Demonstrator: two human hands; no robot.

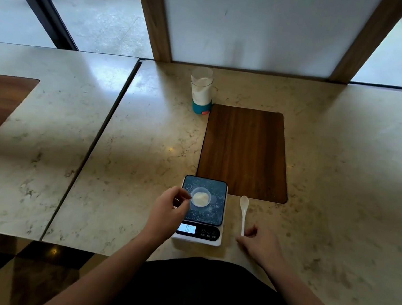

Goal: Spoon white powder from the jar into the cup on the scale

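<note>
Hands sit low in frame: my right hand [259,245] pinches the white spoon's [243,212] handle end on the counter, my left hand [170,210], fingers narrowed, touches the powder-filled cup [200,197] on the scale [201,209]. I'd steady the cup lightly, lift the spoon level, then reach the jar [201,90] at upper centre.

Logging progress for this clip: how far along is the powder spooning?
Done: small clear cup on the scale already holds white powder. In hand: left hand pinches the cup's rim; right hand touches the white plastic spoon lying on the table. Left: possibly more scoops from the jar.
</note>
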